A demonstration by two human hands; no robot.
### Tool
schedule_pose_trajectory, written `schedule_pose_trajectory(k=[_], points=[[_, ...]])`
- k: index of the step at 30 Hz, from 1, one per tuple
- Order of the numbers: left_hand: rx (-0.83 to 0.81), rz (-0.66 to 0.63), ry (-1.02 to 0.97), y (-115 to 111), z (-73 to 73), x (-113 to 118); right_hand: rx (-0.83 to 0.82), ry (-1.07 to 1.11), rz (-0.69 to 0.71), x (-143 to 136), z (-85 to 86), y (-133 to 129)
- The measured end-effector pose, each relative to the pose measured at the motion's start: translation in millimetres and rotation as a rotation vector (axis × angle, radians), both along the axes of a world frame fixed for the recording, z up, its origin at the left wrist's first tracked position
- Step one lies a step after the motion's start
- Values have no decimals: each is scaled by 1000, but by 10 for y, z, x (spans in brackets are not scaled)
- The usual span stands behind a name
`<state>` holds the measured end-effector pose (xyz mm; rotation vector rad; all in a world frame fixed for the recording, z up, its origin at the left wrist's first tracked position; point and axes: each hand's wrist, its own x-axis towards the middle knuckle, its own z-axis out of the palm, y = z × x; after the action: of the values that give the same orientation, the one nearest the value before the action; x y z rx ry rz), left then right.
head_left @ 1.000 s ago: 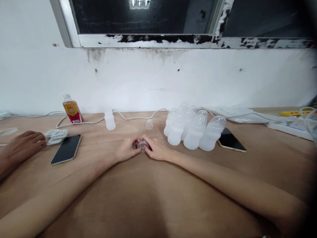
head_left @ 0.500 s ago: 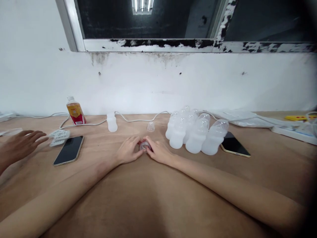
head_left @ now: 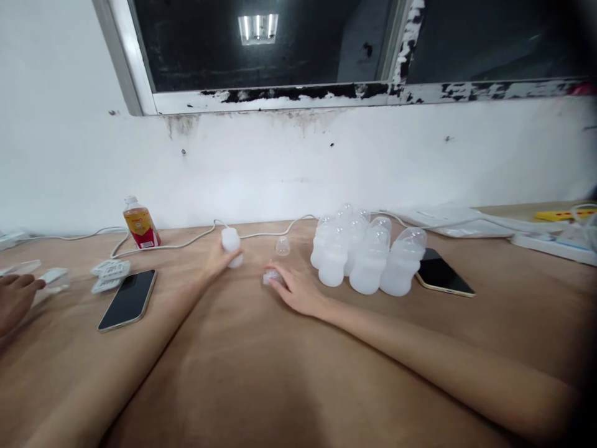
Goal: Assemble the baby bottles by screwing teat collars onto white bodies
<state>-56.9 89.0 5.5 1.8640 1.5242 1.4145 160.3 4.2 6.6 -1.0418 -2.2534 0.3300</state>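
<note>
My left hand (head_left: 217, 258) is wrapped round a white, frosted baby bottle (head_left: 231, 239) without a cap, tilted and lifted from where it stood at the back. My right hand (head_left: 296, 289) grips a small clear ring-like bottle part (head_left: 269, 277) low over the table; its exact shape is partly hidden by the fingers. Just behind it, a clear domed bottle cap (head_left: 282, 246) stands on the table. To the right of my right hand is a cluster of several white baby bottles (head_left: 369, 267) topped with clear domed caps.
A phone (head_left: 443, 272) lies beside the bottle cluster, another phone (head_left: 128, 300) at the left. Behind that are a drink bottle (head_left: 141, 224) and small white packs (head_left: 111, 274). A white cable (head_left: 256, 234) runs along the back. A co-worker's hand (head_left: 16, 302) is at far left.
My left hand has let go of the clear part and moved back and left, taking hold of the baby bottle. My right hand keeps the clear part. The co-worker's hand has moved left.
</note>
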Motion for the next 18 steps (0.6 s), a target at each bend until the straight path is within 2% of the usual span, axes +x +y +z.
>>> schedule_pose_trajectory(k=[1, 3, 5, 7, 10, 13, 16, 18], points=[[-26, -137, -8, -122, -35, 101, -40, 109, -4, 11, -4, 31], [-64, -276, -1, -360, -83, 278, -131, 345, -11, 38, -4, 100], [-81, -308, 45, -535, -100, 405, -187, 555, -5, 58, 23, 154], [-47, -295, 106, -628, -84, 486, -183, 676, 3, 62, 78, 181], [48, -316, 253, -676, -9, 541, -192, 663, 93, 55, 165, 195], [85, -303, 490, -708, 95, 510, -270, 583, 193, 79, 180, 219], [57, -289, 785, -723, 193, 418, -275, 450, 175, 132, 113, 236], [40, -308, 926, -707, 243, 362, -216, 315, 154, 156, 58, 223]])
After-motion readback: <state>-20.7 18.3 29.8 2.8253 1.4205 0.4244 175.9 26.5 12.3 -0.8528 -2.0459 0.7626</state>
